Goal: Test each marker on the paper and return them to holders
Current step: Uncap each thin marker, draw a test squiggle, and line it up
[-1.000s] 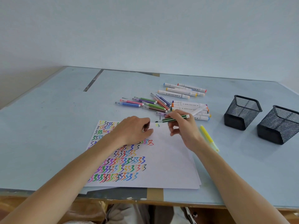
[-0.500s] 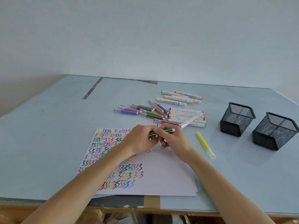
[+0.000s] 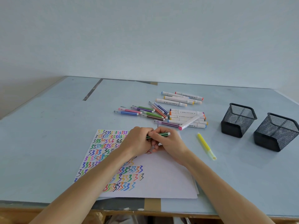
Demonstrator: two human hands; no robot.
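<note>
Green marker pinched between both hands' fingers (over paper).

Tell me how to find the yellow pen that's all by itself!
Look at the white paper, then just to its right. The yellow pen lies alone on the blue table, left of the mesh holders. Every other loose marker sits in the pile farther back.
</note>
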